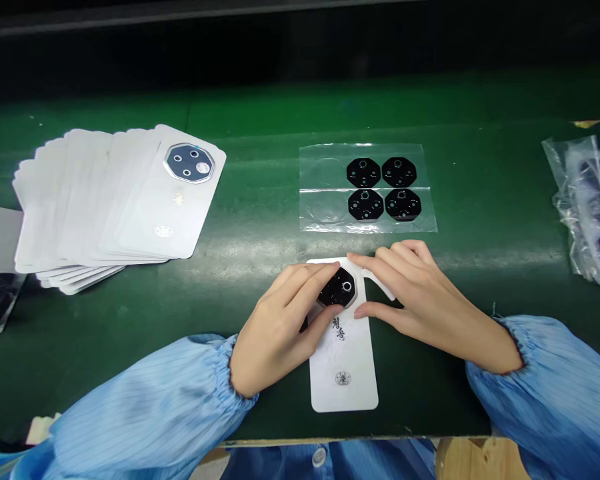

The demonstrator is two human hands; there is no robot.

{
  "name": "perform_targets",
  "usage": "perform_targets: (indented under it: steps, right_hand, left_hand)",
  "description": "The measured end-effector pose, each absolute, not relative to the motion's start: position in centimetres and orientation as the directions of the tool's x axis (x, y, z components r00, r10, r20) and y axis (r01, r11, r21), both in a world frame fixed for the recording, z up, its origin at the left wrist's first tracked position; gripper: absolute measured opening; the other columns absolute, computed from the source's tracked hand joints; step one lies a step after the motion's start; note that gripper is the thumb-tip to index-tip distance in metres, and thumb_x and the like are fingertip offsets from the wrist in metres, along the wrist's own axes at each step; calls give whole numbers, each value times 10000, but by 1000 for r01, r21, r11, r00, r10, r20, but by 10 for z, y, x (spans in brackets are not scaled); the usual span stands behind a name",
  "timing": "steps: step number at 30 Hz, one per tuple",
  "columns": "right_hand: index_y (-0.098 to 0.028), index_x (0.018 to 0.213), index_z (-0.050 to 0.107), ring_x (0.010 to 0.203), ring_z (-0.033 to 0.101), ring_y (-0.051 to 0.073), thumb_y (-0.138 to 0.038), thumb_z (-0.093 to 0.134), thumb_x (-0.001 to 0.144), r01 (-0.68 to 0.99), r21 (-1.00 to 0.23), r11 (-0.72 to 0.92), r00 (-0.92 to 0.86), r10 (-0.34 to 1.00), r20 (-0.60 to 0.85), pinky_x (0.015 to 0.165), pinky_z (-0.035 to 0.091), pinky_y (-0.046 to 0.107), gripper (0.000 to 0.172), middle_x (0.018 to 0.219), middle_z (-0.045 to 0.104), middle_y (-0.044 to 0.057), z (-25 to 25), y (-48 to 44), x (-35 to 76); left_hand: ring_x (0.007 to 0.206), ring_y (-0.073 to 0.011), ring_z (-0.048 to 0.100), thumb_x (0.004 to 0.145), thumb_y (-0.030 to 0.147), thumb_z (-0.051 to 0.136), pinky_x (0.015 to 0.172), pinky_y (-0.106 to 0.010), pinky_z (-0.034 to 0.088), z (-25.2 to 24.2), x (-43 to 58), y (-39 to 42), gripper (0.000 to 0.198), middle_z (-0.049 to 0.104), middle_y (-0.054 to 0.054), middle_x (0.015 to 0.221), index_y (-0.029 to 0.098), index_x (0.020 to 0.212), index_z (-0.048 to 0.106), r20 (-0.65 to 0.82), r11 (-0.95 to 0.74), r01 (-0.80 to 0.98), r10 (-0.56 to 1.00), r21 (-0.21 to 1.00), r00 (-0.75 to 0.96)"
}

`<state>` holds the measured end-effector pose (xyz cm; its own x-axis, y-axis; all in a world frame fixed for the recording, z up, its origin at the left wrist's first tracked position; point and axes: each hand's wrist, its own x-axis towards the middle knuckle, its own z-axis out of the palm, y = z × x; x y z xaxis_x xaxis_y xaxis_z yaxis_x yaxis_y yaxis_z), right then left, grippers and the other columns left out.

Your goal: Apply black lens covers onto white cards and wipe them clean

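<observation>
A white phone back cover [344, 360], with dark lettering and a round emblem, lies at the table's front edge. On its upper part sits a black octagonal lens plate [341, 288] with a ringed hole. My left hand [286, 320] is closed on this plate, index finger on its upper edge and thumb on its lower edge. My right hand [410, 290] is curled at the cover's right side, its index fingertip at the top edge and its thumb touching the right edge. Under its fingers is a slim white strip [383, 287], partly hidden, apparently held there.
A fanned stack of white phone back covers [130, 200] lies at the left. Behind my hands, a clear plastic sheet [323, 210] carries several black octagonal plates [365, 205]. More bagged plates [587, 207] lie at the right edge of the green table [260, 207].
</observation>
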<state>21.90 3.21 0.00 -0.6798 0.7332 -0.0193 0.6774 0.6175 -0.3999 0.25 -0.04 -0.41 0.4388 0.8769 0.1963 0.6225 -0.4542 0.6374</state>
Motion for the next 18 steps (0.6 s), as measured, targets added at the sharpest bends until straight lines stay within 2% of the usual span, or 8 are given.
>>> perform_targets:
  steps: [6,12,18]
  right_hand:
    - [-162,1320,412,903,461,198,-507,522,871,676,-390,625,-685,728,-20,905,295,379,577,938,528,39,-1,32,219]
    - [-147,1333,403,913,450,207,-500,496,887,675,-385,630,-686,728,-10,910,293,386,576,932,514,45,-1,31,220]
    - [-146,1336,404,906,441,204,-522,468,892,673,-396,625,-684,730,-9,905,293,386,585,925,504,43,-1,32,220]
  left_hand:
    - [1087,-152,518,849,136,620,951,-291,444,-3,2,1,415,593,-84,1147,85,1246,510,180,-447,599,873,664,452]
    - [1036,-121,540,835,163,648,916,-251,445,-1,3,5,386,626,-52,1090,98,1201,544,138,-368,579,905,728,402]
    - [1026,-120,535,830,144,647,905,-247,442,0,4,5,386,623,-52,1089,95,1201,548,137,-367,592,908,717,396]
